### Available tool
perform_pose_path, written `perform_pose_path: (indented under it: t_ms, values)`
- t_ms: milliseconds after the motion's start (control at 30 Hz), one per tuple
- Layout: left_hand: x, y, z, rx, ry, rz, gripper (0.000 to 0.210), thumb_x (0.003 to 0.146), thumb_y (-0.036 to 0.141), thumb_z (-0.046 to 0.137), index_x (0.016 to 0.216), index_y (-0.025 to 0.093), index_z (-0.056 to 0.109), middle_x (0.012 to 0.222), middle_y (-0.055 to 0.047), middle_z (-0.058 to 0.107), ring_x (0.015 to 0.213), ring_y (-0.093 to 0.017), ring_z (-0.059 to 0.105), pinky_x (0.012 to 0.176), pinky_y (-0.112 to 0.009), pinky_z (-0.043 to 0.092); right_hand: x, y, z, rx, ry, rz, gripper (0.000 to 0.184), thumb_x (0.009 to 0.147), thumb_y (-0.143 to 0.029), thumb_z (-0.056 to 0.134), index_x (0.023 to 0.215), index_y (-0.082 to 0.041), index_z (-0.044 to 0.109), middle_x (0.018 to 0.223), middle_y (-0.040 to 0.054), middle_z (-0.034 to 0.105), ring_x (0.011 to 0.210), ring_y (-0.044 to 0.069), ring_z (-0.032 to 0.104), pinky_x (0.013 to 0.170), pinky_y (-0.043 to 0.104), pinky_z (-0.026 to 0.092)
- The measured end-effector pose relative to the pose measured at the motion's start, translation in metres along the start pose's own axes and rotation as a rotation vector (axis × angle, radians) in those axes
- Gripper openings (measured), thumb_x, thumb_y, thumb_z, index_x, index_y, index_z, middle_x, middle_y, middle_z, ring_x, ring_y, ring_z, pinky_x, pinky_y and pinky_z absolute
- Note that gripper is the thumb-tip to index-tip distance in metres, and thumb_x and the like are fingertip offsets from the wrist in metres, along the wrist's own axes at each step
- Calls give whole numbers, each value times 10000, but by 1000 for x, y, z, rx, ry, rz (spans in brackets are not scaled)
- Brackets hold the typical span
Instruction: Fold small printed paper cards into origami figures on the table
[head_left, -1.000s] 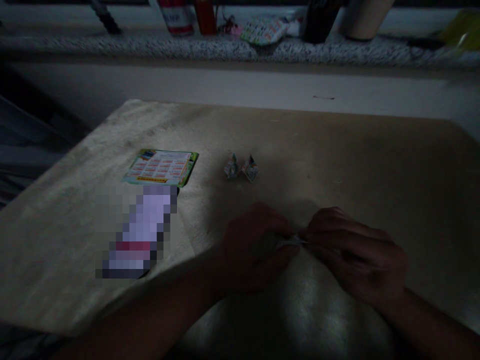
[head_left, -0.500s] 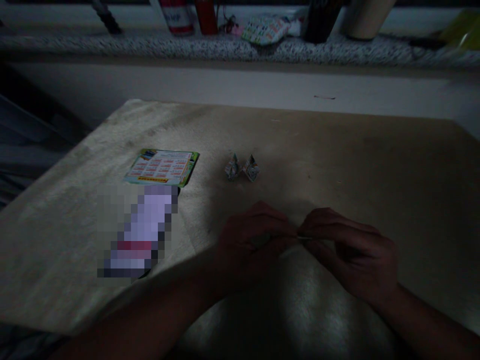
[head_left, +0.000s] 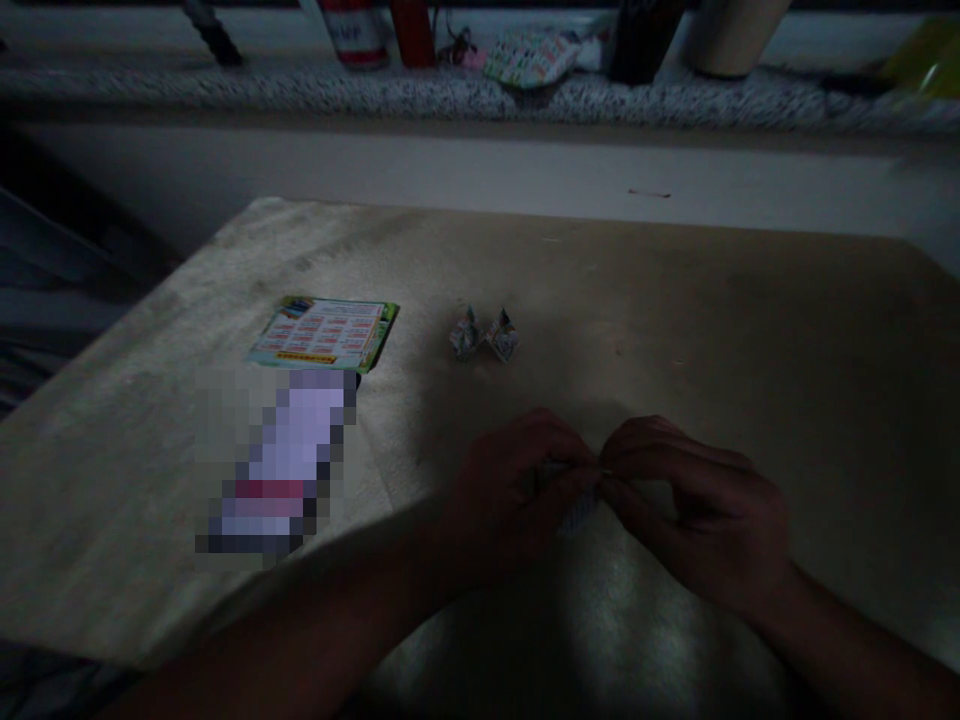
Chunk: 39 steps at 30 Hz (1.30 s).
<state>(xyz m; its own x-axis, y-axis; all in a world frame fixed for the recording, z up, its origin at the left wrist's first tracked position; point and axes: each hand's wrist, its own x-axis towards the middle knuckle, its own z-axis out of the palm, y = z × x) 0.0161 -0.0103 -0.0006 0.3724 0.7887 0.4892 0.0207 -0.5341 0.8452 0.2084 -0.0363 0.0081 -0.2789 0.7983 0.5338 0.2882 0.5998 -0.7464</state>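
Note:
My left hand [head_left: 510,485] and my right hand [head_left: 697,495] meet fingertip to fingertip above the near part of the table. Pinched between the fingers of both is a small piece of paper [head_left: 577,514], a pale printed bit of it showing below my left fingers. Most of the paper is hidden by the hands, and the light is dim. Farther out on the table stand small folded printed-paper shapes, a left one [head_left: 464,338] and a right one [head_left: 503,338], each with a pointed top. They sit close together; whether they are joined I cannot tell.
To the left lies a calendar card [head_left: 326,333] with a green edge. Nearer me is a phone [head_left: 292,450], its lit screen blurred out. Behind the table [head_left: 750,320], a speckled stone sill [head_left: 420,98] holds bottles, a crumpled printed packet [head_left: 536,60] and other items.
My left hand has shifted slightly right, closer to my right fingertips. A pale printed part of the paper now shows beneath the left fingers. Things on the table have stayed put.

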Motion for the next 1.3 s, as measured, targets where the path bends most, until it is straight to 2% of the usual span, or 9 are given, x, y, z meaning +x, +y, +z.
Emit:
perform_pose_path:
  t_ms: [300, 600, 667, 733, 767, 867, 1000, 1167, 1300]
  values:
    - [-3, -1, 5, -55, 49, -148, 71, 908, 211, 684, 851, 168, 685, 786, -6, 664, 711, -99, 621, 650, -210, 487, -1, -1, 4, -45, -34, 70, 140, 848, -20, 671, 898, -152, 673, 784, 51, 688, 731, 152, 647, 644, 294, 524]
    - [2, -1, -2, -243, 175, -424, 128, 883, 293, 723, 831, 179, 696, 695, 25, 625, 580, -65, 563, 502, -148, 448, -1, -4, 11, -89, -160, 145, 127, 877, -92, 629, 770, -160, 612, 658, 8, 583, 603, 124, 539, 551, 262, 425]
    - [8, -3, -9, -273, 281, -450, 139, 848, 307, 758, 830, 178, 712, 713, 22, 633, 590, -69, 570, 509, -150, 468, 0, -5, 12, -120, -222, 125, 163, 861, -88, 624, 724, -168, 585, 621, -4, 552, 583, 127, 513, 556, 278, 413]
    - [15, -4, -14, -338, 506, -444, 146, 839, 324, 759, 836, 187, 710, 695, 34, 613, 577, -72, 563, 507, -157, 484, -1, -5, 13, -133, -278, 95, 198, 842, -83, 619, 680, -178, 556, 596, -7, 541, 575, 135, 503, 564, 298, 406]
    - [17, -5, -15, -339, 534, -443, 147, 812, 309, 784, 836, 184, 708, 683, 37, 610, 572, -68, 559, 512, -152, 485, -1, -4, 12, -121, -280, 107, 180, 850, -87, 616, 700, -176, 571, 620, 6, 571, 595, 145, 527, 575, 304, 417]
    - [17, -3, -11, -372, 361, -509, 183, 809, 335, 789, 818, 173, 704, 626, 37, 590, 518, -62, 531, 454, -140, 439, -4, 0, 6, -60, -195, 186, 100, 884, -118, 610, 805, -177, 630, 714, 35, 637, 647, 161, 586, 607, 315, 460]
    - [10, -1, -2, -411, 316, -521, 169, 856, 354, 748, 858, 192, 701, 659, 28, 626, 557, -70, 571, 491, -143, 476, -7, 4, -1, -17, -162, 316, 93, 893, -134, 609, 933, -205, 653, 807, 32, 666, 705, 170, 637, 629, 309, 493]
    - [4, -4, 1, -303, 329, -459, 133, 876, 330, 734, 875, 200, 705, 725, 20, 678, 626, -72, 614, 552, -141, 503, -4, 1, 2, -38, -98, 299, 85, 890, -158, 650, 940, -225, 667, 815, 11, 705, 710, 154, 673, 611, 274, 514]
    - [-3, -6, 1, -92, 214, -280, 71, 890, 261, 716, 933, 206, 702, 820, 4, 722, 728, -92, 666, 658, -172, 535, -2, 2, 3, -148, 43, 204, 116, 874, -108, 672, 865, -223, 664, 745, -4, 691, 644, 134, 652, 603, 274, 516]
